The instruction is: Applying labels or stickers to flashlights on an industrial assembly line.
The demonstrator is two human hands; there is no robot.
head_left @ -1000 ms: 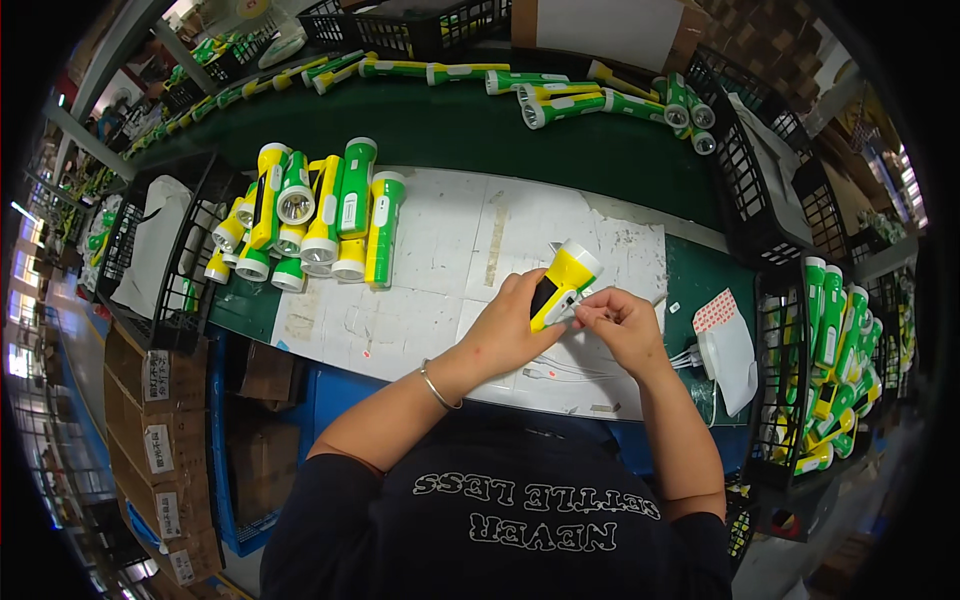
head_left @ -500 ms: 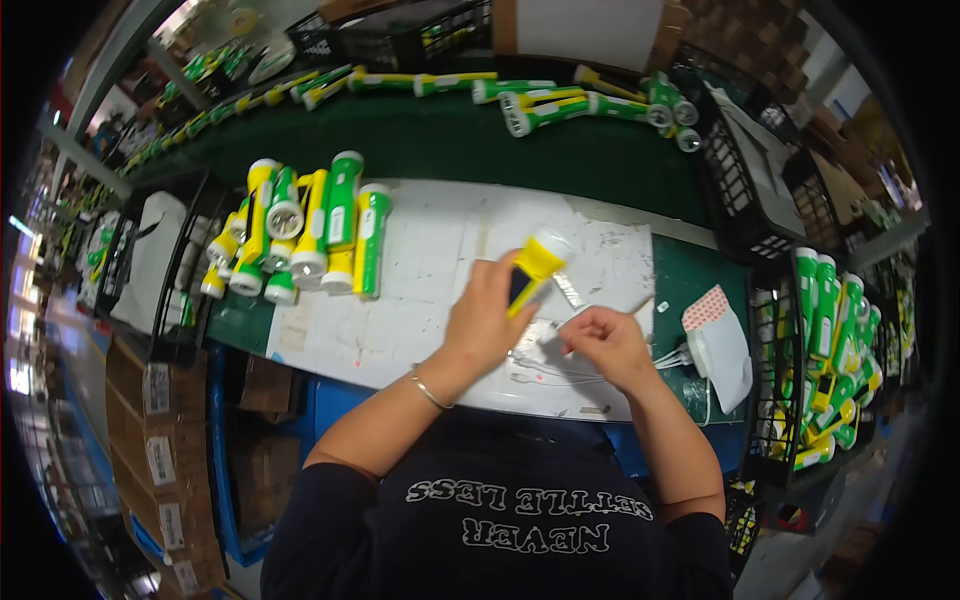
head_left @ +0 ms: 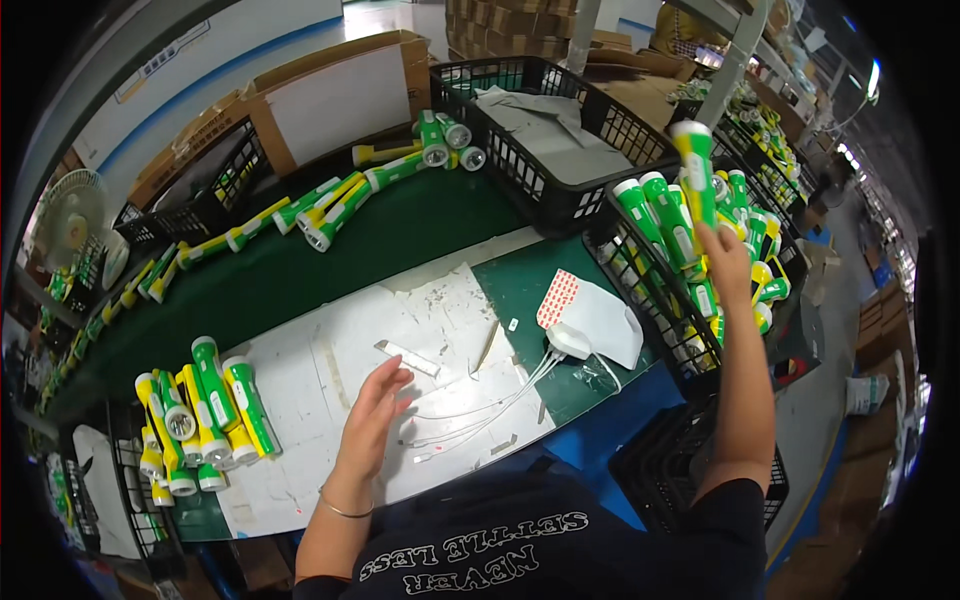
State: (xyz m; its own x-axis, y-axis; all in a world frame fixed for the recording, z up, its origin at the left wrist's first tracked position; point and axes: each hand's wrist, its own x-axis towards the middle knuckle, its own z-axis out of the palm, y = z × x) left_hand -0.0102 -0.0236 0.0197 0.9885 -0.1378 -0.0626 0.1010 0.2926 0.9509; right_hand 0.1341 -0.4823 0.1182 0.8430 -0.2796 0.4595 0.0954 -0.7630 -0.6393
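My right hand grips a green, yellow and white flashlight near one end, its white end pointing up and away. Below it, a black plastic crate on the right is heaped with similar flashlights. Over the white work surface my left hand hovers with its fingers apart and nothing in them. Just beyond those fingers lies a small utility knife. White charging cables run from a white hub across the surface, right of the left hand.
A cluster of flashlights stands at the left end of the white surface. More flashlights lie in a row along the green bench. A grey-lined black crate sits behind, and a white padded bag lies beside the hub.
My view has swung right. The flashlight has passed from my left hand to my right, which has moved out over the right crate. My left hand has opened.
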